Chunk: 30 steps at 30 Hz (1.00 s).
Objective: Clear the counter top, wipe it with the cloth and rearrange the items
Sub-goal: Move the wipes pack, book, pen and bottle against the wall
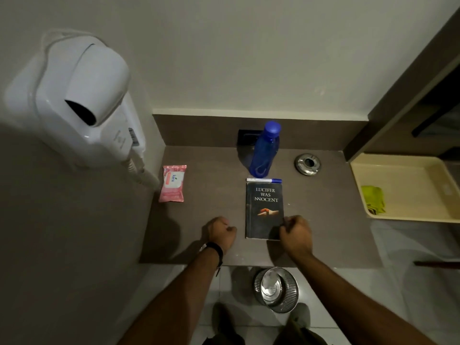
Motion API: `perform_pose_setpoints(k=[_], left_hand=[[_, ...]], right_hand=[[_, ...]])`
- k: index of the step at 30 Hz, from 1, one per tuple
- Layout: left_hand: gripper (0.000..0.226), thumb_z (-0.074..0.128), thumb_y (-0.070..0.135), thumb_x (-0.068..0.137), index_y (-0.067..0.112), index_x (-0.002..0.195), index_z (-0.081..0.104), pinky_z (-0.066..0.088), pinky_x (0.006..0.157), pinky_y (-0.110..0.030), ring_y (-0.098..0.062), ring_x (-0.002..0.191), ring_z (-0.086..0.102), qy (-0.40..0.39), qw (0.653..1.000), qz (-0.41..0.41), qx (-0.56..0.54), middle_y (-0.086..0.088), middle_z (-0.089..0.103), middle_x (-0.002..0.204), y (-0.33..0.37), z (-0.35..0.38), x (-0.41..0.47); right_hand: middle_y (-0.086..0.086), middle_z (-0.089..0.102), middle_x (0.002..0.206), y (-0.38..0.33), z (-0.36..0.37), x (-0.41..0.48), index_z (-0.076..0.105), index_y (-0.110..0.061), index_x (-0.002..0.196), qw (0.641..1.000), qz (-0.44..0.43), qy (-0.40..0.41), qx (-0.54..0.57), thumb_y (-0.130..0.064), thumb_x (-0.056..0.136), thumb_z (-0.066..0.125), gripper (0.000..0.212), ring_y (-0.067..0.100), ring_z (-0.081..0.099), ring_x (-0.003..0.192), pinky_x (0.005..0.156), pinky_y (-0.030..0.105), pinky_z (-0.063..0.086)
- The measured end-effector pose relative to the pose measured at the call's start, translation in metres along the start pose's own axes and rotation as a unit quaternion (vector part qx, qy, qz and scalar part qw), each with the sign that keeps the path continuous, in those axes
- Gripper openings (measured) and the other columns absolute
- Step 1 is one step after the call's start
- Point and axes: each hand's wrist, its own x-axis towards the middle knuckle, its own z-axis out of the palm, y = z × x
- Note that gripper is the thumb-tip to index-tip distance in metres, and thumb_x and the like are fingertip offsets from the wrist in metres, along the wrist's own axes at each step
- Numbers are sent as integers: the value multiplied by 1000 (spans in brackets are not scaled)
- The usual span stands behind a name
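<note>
A dark book [264,207] titled "Lucifer Was Innocent" lies flat on the brown counter top [214,195]. A white-and-blue pen [263,180] lies just above it, and a blue water bottle [265,150] stands behind the pen. To the bottle's right sits a metal ashtray [307,164]. A pink wipes pack [173,183] lies at the counter's left edge. A green cloth [373,202] rests in the cream tray [408,170] at the right. My left hand [221,232] is a closed fist on the counter, left of the book. My right hand [296,234] is curled shut over the book's lower right corner.
A white wall-mounted hair dryer [82,103] juts out at the left, its cord hanging beside the wipes pack. A black socket plate [246,136] sits on the back wall behind the bottle. A metal waste bin [276,290] stands on the tiled floor below the counter's front edge.
</note>
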Motion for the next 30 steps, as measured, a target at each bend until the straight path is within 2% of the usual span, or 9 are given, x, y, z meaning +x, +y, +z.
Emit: perform_pose_setpoints(k=[2, 5, 9, 12, 15, 20, 25, 28, 30], left_hand=[[21, 67, 22, 88, 15, 106, 74, 54, 90, -24, -22, 104, 68, -19, 1000, 15, 19, -5, 74, 110, 7, 16, -4], [17, 68, 19, 87, 7, 94, 78, 57, 85, -27, -27, 98, 72, -31, 999, 34, 17, -11, 77, 97, 17, 36, -8], [22, 69, 21, 87, 0, 84, 73, 61, 80, -37, -33, 89, 72, -33, 999, 29, 21, -17, 74, 84, 19, 50, -11], [27, 67, 33, 93, 9, 105, 72, 59, 93, -40, -30, 101, 70, -18, 1000, -6, -12, -12, 74, 103, 22, 52, -8], [34, 66, 31, 95, 12, 122, 60, 55, 101, -42, -28, 113, 64, -12, 996, -48, -71, -9, 67, 119, 26, 51, -6], [38, 69, 17, 93, 15, 128, 54, 57, 98, -42, -25, 109, 66, 25, 978, -67, -196, -6, 66, 119, 15, 34, -6], [35, 65, 13, 96, 17, 128, 50, 58, 93, -44, -27, 106, 66, 52, 948, -89, -301, -7, 64, 116, -35, -4, -2], [29, 63, 16, 97, 18, 123, 50, 55, 88, -41, -27, 104, 64, 95, 945, -98, -296, -7, 61, 116, -77, -30, -2], [23, 63, 12, 97, 16, 116, 52, 52, 81, -37, -31, 101, 65, 136, 949, -86, -272, -11, 64, 111, -99, -47, -4]], right_hand=[[14, 69, 116, 16, -7, 5, 67, -7, 114, 998, 43, -32, -15, -23, 94, 71, 26, 30, 67, 105, 95, 42, 58], [13, 76, 110, 23, -8, 4, 76, -10, 107, 991, 80, -105, -12, -30, 99, 65, 25, 28, 71, 101, 96, 47, 60], [15, 79, 105, 17, -1, 2, 80, -7, 102, 987, 105, -120, 24, -34, 101, 62, 32, 31, 74, 99, 93, 45, 61], [18, 78, 108, 13, 7, 2, 78, -4, 106, 982, 127, -126, 52, -34, 101, 62, 35, 35, 73, 102, 96, 46, 60], [17, 75, 111, 6, 16, -2, 71, -8, 102, 976, 157, -111, 105, -31, 99, 65, 24, 36, 71, 106, 98, 48, 58], [16, 72, 108, -11, 30, -18, 66, -9, 105, 948, 204, -77, 232, -18, 94, 71, 15, 36, 68, 107, 100, 46, 56], [6, 70, 91, -48, 54, -45, 63, -17, 88, 934, 151, -105, 306, -7, 89, 74, 15, 31, 69, 100, 78, 30, 53], [5, 70, 95, -73, 81, -66, 62, -18, 89, 934, 127, -150, 299, -4, 88, 75, 18, 28, 69, 96, 82, 32, 58], [5, 69, 97, -87, 100, -83, 61, -20, 90, 933, 133, -179, 284, -2, 88, 71, 21, 24, 68, 91, 69, 26, 59]])
